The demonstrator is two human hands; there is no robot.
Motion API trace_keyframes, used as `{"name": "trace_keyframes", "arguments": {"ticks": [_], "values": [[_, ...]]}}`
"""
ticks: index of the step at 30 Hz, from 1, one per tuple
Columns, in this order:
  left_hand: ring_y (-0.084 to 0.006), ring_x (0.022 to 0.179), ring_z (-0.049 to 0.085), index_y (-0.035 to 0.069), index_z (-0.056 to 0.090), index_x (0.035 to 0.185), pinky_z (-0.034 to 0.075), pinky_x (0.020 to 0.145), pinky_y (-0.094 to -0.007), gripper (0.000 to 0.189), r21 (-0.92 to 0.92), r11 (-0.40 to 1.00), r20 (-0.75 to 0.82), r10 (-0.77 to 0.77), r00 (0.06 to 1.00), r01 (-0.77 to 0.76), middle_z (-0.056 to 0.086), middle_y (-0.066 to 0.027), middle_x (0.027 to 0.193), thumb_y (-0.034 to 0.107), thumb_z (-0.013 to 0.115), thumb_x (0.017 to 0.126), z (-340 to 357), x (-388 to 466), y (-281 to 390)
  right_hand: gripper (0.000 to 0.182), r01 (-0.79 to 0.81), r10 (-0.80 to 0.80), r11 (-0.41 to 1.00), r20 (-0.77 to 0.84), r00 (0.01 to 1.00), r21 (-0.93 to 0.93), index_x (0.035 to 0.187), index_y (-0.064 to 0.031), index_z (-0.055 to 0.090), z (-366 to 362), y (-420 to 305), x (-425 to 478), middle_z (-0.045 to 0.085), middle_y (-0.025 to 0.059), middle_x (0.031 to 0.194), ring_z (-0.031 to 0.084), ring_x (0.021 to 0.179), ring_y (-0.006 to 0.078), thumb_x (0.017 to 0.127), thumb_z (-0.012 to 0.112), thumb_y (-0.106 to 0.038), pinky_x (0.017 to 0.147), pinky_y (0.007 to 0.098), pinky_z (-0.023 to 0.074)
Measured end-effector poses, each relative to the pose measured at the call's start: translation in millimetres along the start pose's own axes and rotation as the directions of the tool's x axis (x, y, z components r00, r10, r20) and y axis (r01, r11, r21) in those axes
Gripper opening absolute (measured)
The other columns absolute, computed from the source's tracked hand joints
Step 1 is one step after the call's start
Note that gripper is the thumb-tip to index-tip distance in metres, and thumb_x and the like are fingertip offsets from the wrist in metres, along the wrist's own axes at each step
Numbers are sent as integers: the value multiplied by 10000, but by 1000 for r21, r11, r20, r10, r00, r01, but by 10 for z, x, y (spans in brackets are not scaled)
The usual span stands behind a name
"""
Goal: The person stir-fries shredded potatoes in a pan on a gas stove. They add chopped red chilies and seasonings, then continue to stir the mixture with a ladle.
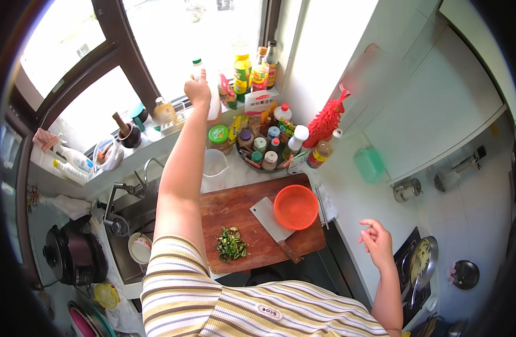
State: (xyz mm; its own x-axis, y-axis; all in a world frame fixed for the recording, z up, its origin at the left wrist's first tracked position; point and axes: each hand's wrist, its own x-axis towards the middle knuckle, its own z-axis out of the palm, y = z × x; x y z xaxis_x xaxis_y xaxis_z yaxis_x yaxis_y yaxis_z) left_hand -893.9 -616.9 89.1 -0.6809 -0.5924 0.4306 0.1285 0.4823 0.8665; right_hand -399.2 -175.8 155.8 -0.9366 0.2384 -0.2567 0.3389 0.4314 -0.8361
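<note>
My left hand (197, 90) reaches out to the windowsill and is wrapped around a white bottle (214, 105) with a green cap; the arm hides part of it. My right hand (376, 242) hangs above the worktop on the right, fingers loosely bent and holding nothing. On the wooden cutting board (228, 202) before me lies a pile of chopped green vegetables (232, 244). A cleaver (270, 215) rests flat beside it, its wooden handle towards me. An orange plastic bowl (296, 207) sits on the board, overlapping the cleaver blade.
Behind the board stand a clear plastic jug (215, 163) and a round tray (264, 169) crowded with seasoning jars. Sauce bottles (242, 76) line the sill. Left is a sink (125, 252) with its faucet (119, 198); right, a pan (424, 261) with food on the stove.
</note>
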Motion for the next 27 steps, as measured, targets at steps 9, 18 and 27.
{"name": "trace_keyframes", "arguments": {"ticks": [9,18,27], "values": [[-256,857,612,48,639,932,476,825,-371,160,-237,917,62,343,937,-320,650,-102,918,43,511,835,636,441,-1462,211,-198,157,977,-357,921,-80,1108,-50,631,-629,1004,-840,635,52,708,592,585,99,907,577,-18,536,254,448],[-413,1071,609,2,651,1155,453,955,-527,921,521,849,-197,224,955,-91,663,-231,1108,832,476,796,338,171,-673,316,-563,49,776,-863,503,-284,1068,-132,624,-1411,2312,-2128,644,75,899,632,797,287,781,673,-12,700,408,508],[-242,936,595,46,598,1172,497,831,-368,254,-194,757,70,646,761,-624,598,-112,1054,202,612,971,-873,-3412,1954,609,-897,191,382,-930,313,-223,1250,-131,551,-2549,3974,-3239,595,124,1175,562,1083,330,716,824,-237,966,416,459]]}}
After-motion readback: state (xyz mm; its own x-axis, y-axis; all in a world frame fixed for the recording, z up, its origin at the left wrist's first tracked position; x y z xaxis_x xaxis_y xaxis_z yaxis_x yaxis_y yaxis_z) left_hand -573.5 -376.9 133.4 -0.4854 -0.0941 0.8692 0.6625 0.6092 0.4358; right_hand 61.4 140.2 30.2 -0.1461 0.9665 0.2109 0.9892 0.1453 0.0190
